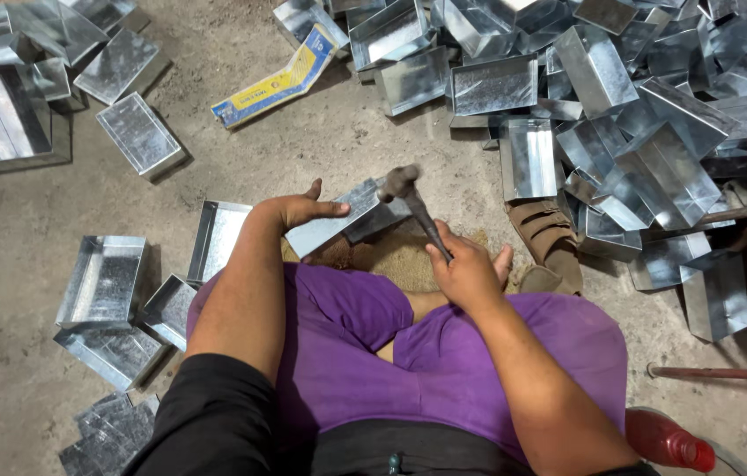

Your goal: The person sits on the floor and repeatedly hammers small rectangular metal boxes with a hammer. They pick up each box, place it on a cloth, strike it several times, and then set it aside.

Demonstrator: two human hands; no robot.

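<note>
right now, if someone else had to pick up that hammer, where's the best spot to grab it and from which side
Probably the lower handle end, where the right hand already wraps the hammer, coming from the person's side. The shaft is slim and slants away toward the head, which sits over the metal tray steadied by the left hand, so that end looks crowded.

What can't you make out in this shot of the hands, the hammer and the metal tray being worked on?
Head view only:
- Hammer: its head is blurred, so its face and whether it touches the metal tray are unclear; the right hand hides the handle's end.
- Metal tray: the left hand covers one end, and its underside is hidden.
- Red bottle: cut off by the bottom edge.
- Pile of trays: runs off the top and right edges.
</note>
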